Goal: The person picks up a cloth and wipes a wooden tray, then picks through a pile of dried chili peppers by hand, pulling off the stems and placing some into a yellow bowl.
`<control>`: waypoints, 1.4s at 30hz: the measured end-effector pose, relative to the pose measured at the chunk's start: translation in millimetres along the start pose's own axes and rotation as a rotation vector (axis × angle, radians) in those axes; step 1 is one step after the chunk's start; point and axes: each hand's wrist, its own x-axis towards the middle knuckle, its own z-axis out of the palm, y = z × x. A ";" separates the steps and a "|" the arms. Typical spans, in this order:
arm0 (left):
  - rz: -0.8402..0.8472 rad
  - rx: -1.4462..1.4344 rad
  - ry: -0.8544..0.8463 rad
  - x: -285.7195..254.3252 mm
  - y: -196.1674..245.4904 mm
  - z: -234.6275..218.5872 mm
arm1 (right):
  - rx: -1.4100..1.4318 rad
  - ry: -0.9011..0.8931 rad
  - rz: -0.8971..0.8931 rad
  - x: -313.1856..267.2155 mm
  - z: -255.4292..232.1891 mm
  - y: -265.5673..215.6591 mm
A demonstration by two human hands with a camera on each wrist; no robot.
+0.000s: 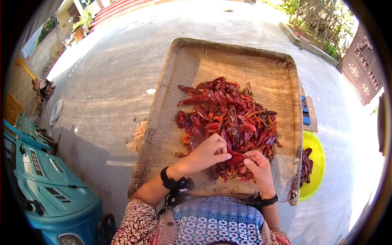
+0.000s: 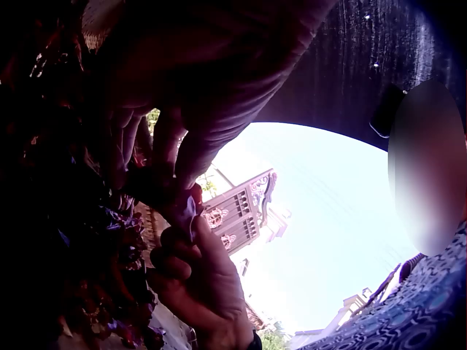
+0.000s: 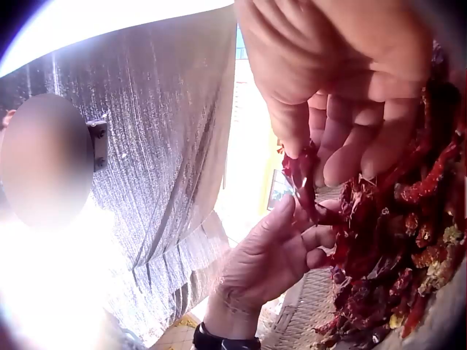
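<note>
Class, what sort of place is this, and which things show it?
Probably an outdoor yard or courtyard: sunlit grey paving, a kerbed bed of plants, and a teal vehicle standing at one side.

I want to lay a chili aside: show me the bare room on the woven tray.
The woven tray is bare between its far rim and the dried red chilies, with narrower strips along its left and right rims. Crowded: the middle, heaped with chilies, and the pile's near side, where the left hand and right hand pinch one chili.
</note>
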 end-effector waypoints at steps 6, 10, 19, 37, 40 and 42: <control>-0.066 0.433 0.359 11.3 -15.7 -17.1 | 0.400 0.477 -0.227 -6.2 -56.8 -4.7; -0.072 0.480 0.417 18.5 -36.9 -17.0 | 0.866 0.574 -0.319 -23.5 -130.1 14.3; -0.123 0.280 0.367 9.8 -6.7 -18.1 | 0.676 0.495 -0.241 -20.8 -106.3 20.2; -0.066 0.100 0.190 -5.0 2.4 30.8 | 0.021 0.004 0.057 -5.8 -14.4 1.6; -0.021 0.321 0.246 1.9 -7.8 25.3 | 0.206 0.243 -0.054 -10.4 -47.2 2.6; 0.039 0.415 0.274 3.8 -12.2 24.8 | 0.430 0.406 -0.163 -14.0 -72.9 3.9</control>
